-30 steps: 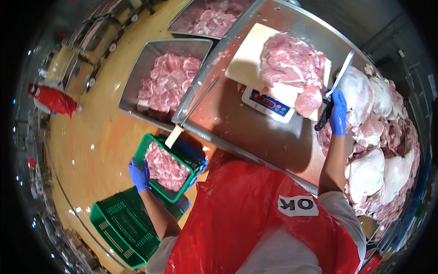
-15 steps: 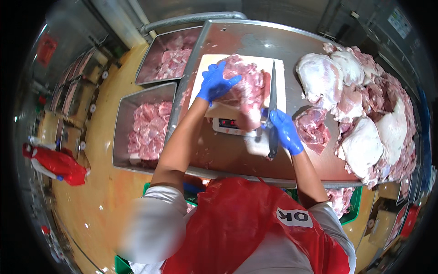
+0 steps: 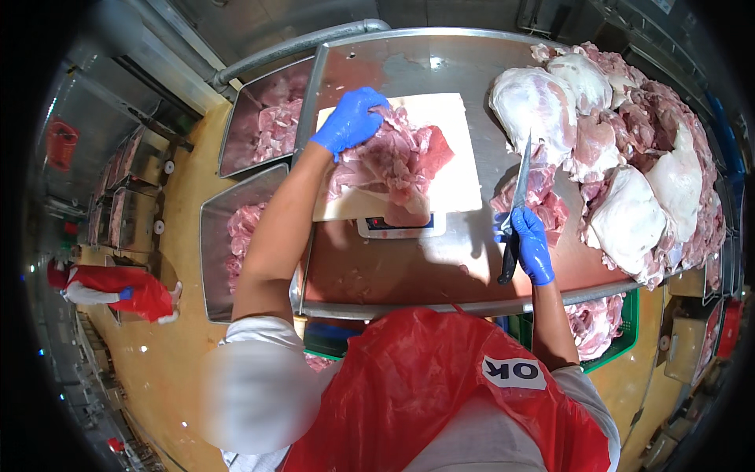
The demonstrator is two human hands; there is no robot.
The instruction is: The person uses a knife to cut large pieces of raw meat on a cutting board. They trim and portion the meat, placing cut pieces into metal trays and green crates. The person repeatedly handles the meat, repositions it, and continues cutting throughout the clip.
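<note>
A heap of pale raw meat cuts [image 3: 629,149] covers the right end of the steel worktop [image 3: 409,275]. Two steel trays of meat pieces [image 3: 259,126] [image 3: 224,244] stand along its left side, and a green crate [image 3: 621,330] sits below its near right edge.

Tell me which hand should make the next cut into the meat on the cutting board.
Right, probably: the right hand grips the knife, blade up, beside the cutting board. The left hand already rests on the meat, steadying it.
</note>
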